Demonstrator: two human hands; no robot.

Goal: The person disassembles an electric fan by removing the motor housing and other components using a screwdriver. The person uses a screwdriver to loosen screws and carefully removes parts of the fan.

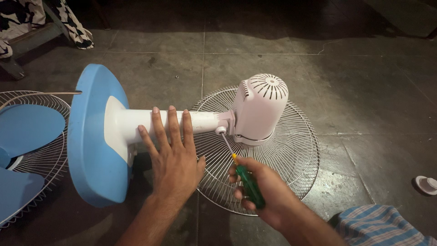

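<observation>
Dark grey floor tiles (355, 82) fill the view, and on them a dismantled table fan lies on its side in front of me. Its white neck column (136, 125) runs left to right, so the long axis lies across my body: the blue round base (93, 150) stands on edge at the left end, and the white motor housing (260, 109) sits at the right end, resting on the wire rear guard (291, 155), which lies flat on the floor. My left hand (175, 155) is open, palm down, fingers spread flat across the column to pin it, gripping nothing. My right hand (259, 191) is closed around the green handle of a screwdriver (243, 175). The shaft points up and away from me, its tip at a small white knob (221, 130) where the column joins the housing. That joint lies just ahead of my right hand, the nearer one. Far left, the other wire guard (41, 136) lies flat like a shallow dish, holding the blue fan blades (27, 132). A small white cap (427, 184) lies apart at far right.
</observation>
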